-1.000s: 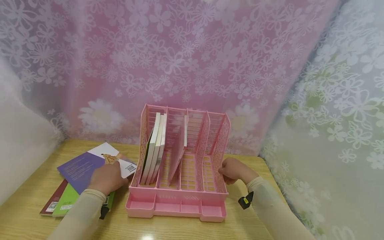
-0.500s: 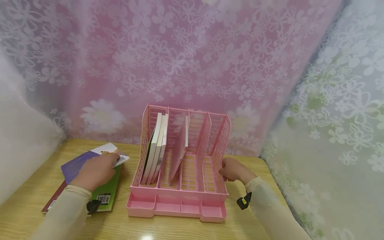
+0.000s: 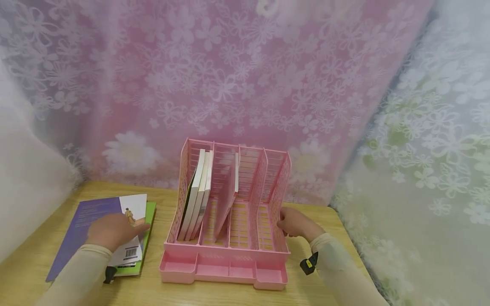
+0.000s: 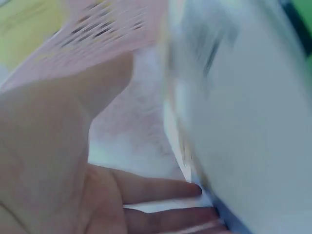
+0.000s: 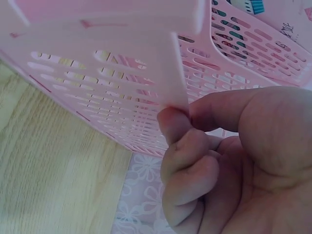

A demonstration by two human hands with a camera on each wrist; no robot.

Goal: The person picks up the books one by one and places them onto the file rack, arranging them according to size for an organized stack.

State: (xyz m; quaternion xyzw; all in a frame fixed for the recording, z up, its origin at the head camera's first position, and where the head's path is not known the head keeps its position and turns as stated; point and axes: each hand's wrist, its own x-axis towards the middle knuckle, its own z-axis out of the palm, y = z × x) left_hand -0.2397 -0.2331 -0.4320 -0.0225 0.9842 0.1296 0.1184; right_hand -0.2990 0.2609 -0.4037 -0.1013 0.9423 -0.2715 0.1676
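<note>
In the head view my left hand (image 3: 111, 231) lies over the purple-and-white book (image 3: 95, 208), thumb stretched out to the right. The left wrist view is blurred; there the fingers are extended and their tips touch the edge of a pale book (image 4: 243, 126). A green book (image 4: 304, 24) shows beside it. Under the purple-and-white book a green book (image 3: 150, 212) peeks out. My right hand (image 3: 298, 223) pinches the right side wall of the pink rack (image 3: 226, 250) between thumb and curled index finger, seen closely on the perforated panel (image 5: 112, 83).
Several books (image 3: 197, 195) stand in the rack's leftmost slot, and a thin pink one (image 3: 226, 195) leans in the second. Shallow trays (image 3: 212, 272) run along the rack's front. A flowered curtain (image 3: 237, 85) hangs behind the wooden table (image 3: 214, 295).
The purple-and-white book has turned and come down over the green and dark red books. My left hand has moved left and its thumb has spread. My right hand keeps its hold on the rack.
</note>
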